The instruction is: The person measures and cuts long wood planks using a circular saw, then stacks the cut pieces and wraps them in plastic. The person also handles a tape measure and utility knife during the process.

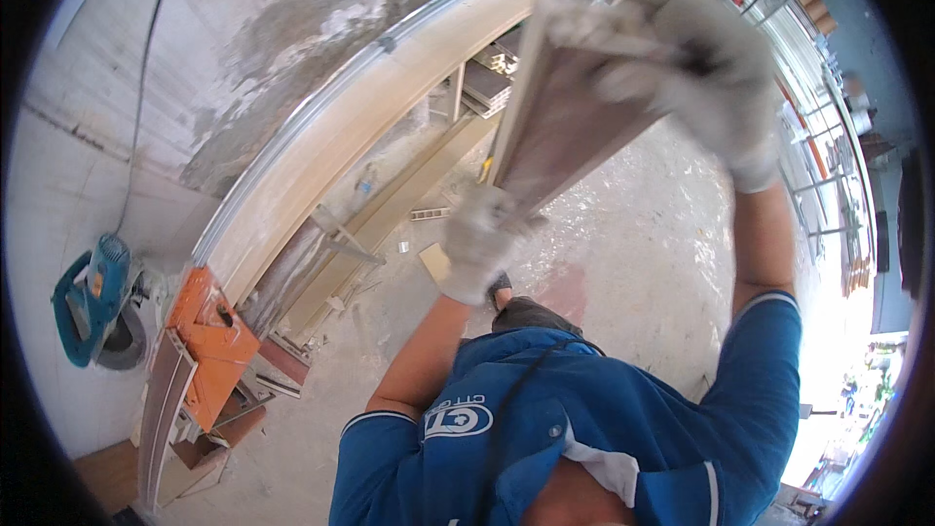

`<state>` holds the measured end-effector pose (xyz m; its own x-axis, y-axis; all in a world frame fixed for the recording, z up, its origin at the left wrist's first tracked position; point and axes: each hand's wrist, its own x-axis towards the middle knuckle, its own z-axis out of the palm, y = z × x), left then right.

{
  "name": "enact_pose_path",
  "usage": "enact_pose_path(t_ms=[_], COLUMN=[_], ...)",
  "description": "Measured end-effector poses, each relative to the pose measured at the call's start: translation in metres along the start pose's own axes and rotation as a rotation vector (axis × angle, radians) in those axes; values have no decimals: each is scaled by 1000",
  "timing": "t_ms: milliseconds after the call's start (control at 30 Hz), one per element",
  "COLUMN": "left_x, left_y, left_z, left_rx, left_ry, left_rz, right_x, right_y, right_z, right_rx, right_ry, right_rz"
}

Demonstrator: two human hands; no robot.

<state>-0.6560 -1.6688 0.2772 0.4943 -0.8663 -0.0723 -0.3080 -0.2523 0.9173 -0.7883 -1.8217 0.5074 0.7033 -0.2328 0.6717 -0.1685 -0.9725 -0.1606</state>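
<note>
A long board (587,122) with a brownish face and paler edges runs up and away in front of me. My left hand (479,239), in a whitish work glove, is closed round its near lower corner. Gloved as well, my right hand (716,78) is at the board's upper right side. Motion smears its fingers, so their grip does not show, nor whether they touch the board. A blurred pale patch lies across the board's far part beside that hand.
On the left, a long bench (360,102) with a metal rail curves along the wall, ending at an orange bracket (209,346). A teal power saw (97,302) sits beyond it. Planks (390,214) and offcuts lie on the floor beneath. Metal racks (818,166) line the right.
</note>
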Motion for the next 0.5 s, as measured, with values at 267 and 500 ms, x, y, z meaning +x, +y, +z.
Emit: enact_pose_path(t_ms=[267,500], left_x=[154,188], left_y=[7,-6], left_z=[94,206], left_rx=[-549,-441], left_ry=[-309,-39], left_rz=[87,-1], right_x=[-68,-138], right_y=[128,234], right_z=[68,83], right_rx=[1,-71], right_ry=[-120,-25], right_rz=[-108,195])
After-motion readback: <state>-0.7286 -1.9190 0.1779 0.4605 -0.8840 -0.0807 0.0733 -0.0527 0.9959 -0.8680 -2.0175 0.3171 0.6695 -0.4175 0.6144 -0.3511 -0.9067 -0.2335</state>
